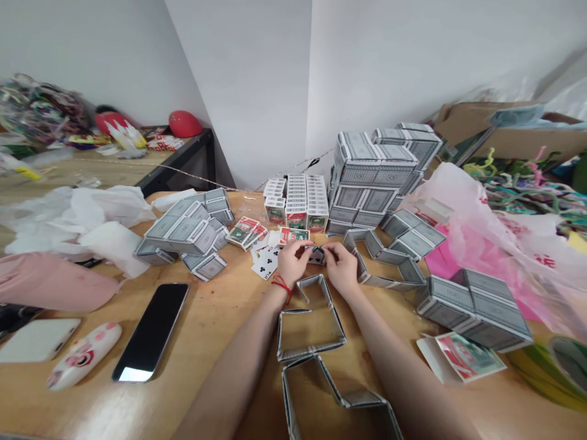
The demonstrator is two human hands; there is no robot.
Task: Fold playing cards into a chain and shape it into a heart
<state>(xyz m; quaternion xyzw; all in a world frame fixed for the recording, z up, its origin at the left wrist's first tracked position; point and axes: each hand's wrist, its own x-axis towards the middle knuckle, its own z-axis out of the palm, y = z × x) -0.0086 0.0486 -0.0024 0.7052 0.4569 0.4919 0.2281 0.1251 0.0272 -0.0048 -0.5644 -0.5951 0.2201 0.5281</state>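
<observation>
My left hand, with a red string at the wrist, and my right hand pinch a playing card from both sides near the middle of the table. Whether it is one card or several pressed together I cannot tell. Closer to me, a zigzag frame of folded playing cards stands on edge between my forearms, and a second folded frame stands below it. Loose playing cards lie face up left of my left hand. A red and green card box lies just behind my fingers.
Stacked card blocks rise at the back right, beside rows of card boxes. Another card structure stands left. A black phone, a patterned mouse-shaped object, yellow tape and pink plastic bags lie around.
</observation>
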